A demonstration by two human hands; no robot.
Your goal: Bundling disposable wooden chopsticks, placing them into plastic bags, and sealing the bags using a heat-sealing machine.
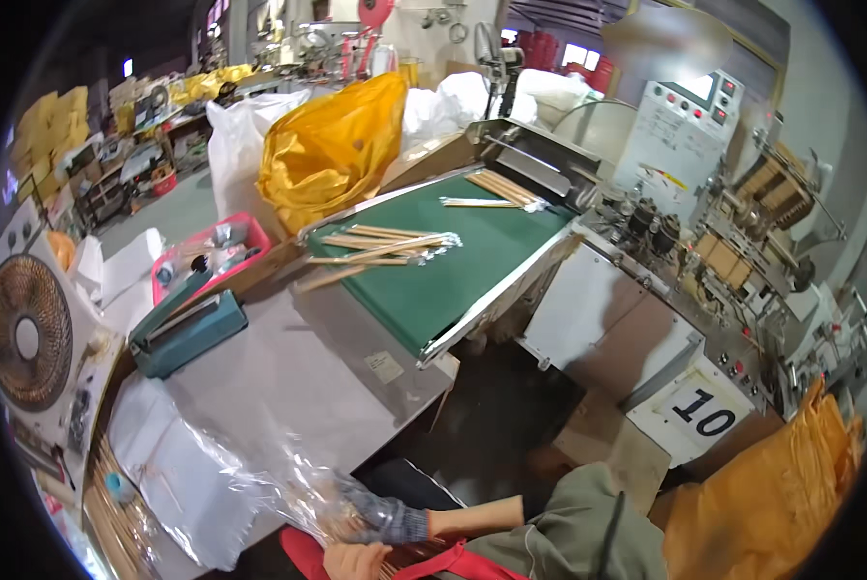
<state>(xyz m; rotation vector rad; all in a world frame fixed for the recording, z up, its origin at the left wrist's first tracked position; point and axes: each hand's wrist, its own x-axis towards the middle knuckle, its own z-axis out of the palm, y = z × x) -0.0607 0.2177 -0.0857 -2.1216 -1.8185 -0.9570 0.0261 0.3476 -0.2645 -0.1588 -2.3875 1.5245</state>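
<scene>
Two hands, bare left and gloved right, are at the film by the table's near edge; whether either is grasping cannot be told. By uneven pulling, the film may be torn.

Sticks on belt | fan left of table | control cabinet right of belt
</scene>
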